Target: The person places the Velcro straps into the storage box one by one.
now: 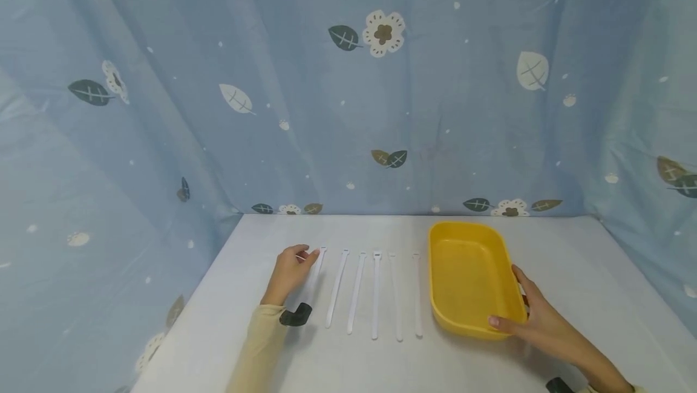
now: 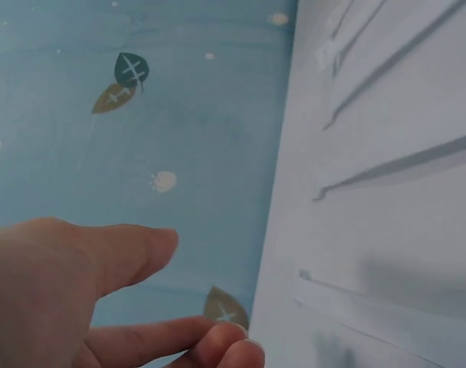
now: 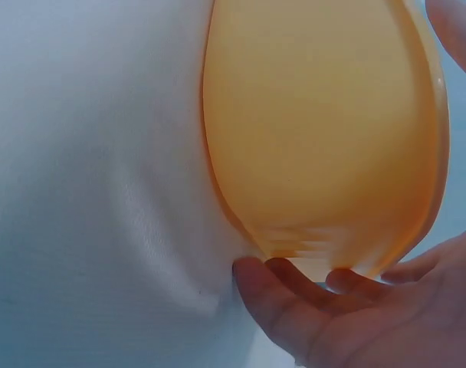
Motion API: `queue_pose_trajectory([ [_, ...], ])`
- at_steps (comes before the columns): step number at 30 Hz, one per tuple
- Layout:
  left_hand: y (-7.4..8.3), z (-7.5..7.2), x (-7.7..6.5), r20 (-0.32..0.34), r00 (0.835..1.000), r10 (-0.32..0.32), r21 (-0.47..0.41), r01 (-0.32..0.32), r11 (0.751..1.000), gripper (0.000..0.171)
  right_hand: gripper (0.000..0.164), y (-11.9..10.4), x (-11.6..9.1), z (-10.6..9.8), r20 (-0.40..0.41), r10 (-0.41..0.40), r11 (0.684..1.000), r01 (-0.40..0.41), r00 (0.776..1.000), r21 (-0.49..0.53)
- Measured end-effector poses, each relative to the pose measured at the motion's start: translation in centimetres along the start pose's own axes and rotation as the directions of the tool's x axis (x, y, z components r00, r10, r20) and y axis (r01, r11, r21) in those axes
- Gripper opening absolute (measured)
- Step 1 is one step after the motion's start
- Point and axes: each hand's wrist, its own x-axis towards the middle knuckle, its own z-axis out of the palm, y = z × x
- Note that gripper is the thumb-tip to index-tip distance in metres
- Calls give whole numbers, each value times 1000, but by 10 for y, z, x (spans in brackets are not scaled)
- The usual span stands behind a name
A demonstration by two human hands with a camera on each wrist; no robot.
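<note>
In the head view my left hand hovers over the leftmost of several thin white straps, each with a small square head at its far end. Its thumb and fingers stand apart with nothing between them, as the left wrist view also shows. That leftmost strap is partly covered by the hand. To its right lie the other white straps, spaced side by side. My right hand grips a yellow plastic tray at its near right corner, thumb over the rim and fingers against the outer side.
A white tabletop carries everything. Blue curtain with leaf and flower prints hangs behind the table and along both sides. Dark wrist bands sit on both forearms.
</note>
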Motion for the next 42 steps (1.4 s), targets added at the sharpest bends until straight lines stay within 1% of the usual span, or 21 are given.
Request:
queue_pose_trajectory([
  [3, -5, 0, 1, 17, 1000, -16, 5, 16, 1000, 43, 122, 0, -1, 2, 1, -35, 999, 35, 999, 8],
  [7, -9, 2, 2, 47, 997, -56, 26, 54, 998, 41, 125, 1, -4, 3, -9, -74, 997, 74, 997, 17],
  [14, -13, 4, 2, 76, 990, -122, 53, 118, 992, 39, 126, 1, -6, 2, -30, -160, 984, 162, 987, 77],
  [17, -15, 5, 2, 81, 986, -144, 62, 139, 988, 37, 126, 2, -5, 1, -28, -150, 985, 152, 988, 84],
  [23, -19, 6, 1, 79, 987, -142, 66, 137, 988, 35, 124, 3, 4, -2, -35, -131, 988, 133, 991, 79],
  [28, -20, 8, 2, 86, 985, -149, 52, 145, 988, 32, 125, 3, 8, -1, -61, -150, 986, 154, 987, 66],
  [33, -20, 9, 3, 99, 981, -170, 69, 163, 984, 31, 125, 1, 11, 0, -68, -162, 982, 167, 984, 83],
  [42, -16, 14, 2, 118, 977, -179, 77, 171, 982, 27, 124, 2, 17, -3, -73, -205, 973, 212, 976, 95],
])
